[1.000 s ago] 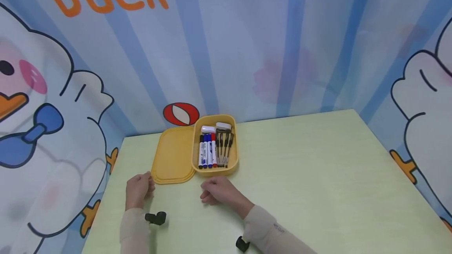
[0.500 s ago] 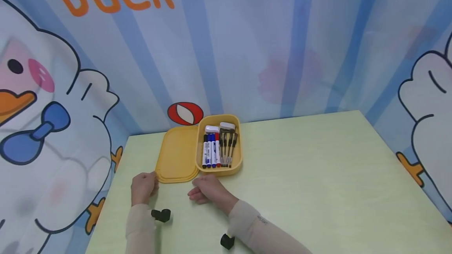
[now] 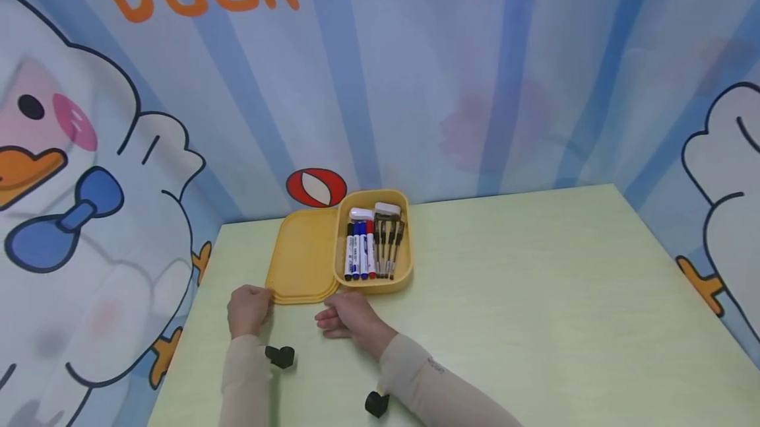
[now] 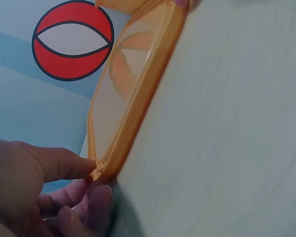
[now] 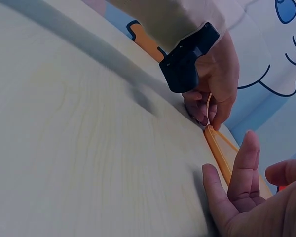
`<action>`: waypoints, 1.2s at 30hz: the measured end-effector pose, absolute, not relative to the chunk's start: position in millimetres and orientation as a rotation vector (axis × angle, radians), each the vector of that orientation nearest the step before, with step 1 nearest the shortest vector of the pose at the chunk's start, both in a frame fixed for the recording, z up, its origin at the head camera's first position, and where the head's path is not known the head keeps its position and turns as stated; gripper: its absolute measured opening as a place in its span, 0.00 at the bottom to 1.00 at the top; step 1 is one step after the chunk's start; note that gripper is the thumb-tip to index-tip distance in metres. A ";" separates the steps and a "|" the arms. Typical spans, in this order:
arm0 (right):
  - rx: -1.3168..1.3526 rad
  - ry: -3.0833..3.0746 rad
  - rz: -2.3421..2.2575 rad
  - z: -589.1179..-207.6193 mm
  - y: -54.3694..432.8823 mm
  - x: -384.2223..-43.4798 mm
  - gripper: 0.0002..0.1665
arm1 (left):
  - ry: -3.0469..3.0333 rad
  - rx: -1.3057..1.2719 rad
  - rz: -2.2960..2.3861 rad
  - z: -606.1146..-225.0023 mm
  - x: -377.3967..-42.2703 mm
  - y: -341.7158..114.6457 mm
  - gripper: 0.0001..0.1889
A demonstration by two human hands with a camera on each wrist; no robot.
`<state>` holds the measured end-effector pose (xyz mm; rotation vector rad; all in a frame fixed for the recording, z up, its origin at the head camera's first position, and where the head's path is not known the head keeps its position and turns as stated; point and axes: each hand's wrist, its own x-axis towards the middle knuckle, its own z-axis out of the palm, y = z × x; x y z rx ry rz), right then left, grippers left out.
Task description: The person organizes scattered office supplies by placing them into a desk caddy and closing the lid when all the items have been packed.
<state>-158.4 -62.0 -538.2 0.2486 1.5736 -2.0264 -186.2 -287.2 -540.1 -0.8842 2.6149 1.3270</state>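
A yellow plastic lid lies on the table beside a matching yellow box. My left hand pinches the lid's near left corner; in the left wrist view the thumb presses on top with fingers below. My right hand is by the lid's near right corner, just in front of the box. Its fingers look loosely bent and apart in the right wrist view, with the thumb spread away. Inside the box, several whiteboard markers and several pens lie side by side, below white block-shaped pieces.
The pale wooden table extends to the right of the box. A printed backdrop with duck figures rises behind it and at both sides. Black wrist cameras stick out from both sleeves.
The right hand has moved left, from in front of the box to the lid's near right corner, its fingers loosening. The left hand stays at the lid's corner; the head view shifts slightly.
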 end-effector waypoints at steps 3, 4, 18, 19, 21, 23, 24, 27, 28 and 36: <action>0.275 1.562 -2.034 -539.6 -59.3 -159.0 0.17 | 2.679 -0.874 1.241 -539.0 -185.0 -284.5 0.15; 0.283 1.552 -2.038 -540.1 -58.5 -159.3 0.17 | 2.686 -0.879 1.223 -538.1 -184.7 -283.8 0.15; 0.367 1.432 -2.112 -544.8 -54.1 -165.1 0.16 | 2.695 -0.930 1.074 -533.7 -185.4 -280.4 0.15; 0.365 1.424 -2.117 -544.7 -54.4 -164.9 0.16 | 2.686 -0.926 1.076 -533.5 -185.0 -280.9 0.15; 0.362 1.412 -2.128 -545.1 -54.8 -164.6 0.16 | 2.657 -0.909 1.095 -533.1 -184.1 -282.7 0.16; 0.359 1.393 -2.138 -545.3 -55.2 -164.5 0.16 | 2.637 -0.887 1.109 -532.1 -182.0 -285.3 0.16; 0.354 1.386 -2.142 -545.4 -55.3 -164.4 0.16 | 2.626 -0.879 1.129 -531.9 -180.5 -286.7 0.16; 0.343 1.368 -2.156 -546.2 -55.1 -164.6 0.16 | 2.576 -0.857 1.236 -532.1 -176.0 -291.1 0.17; 0.342 1.361 -2.159 -546.4 -55.0 -164.8 0.16 | 2.549 -0.856 1.286 -532.5 -174.2 -292.3 0.17; 0.339 1.330 -2.164 -550.2 -54.2 -164.0 0.16 | 2.366 -0.880 1.528 -535.6 -160.1 -300.3 0.17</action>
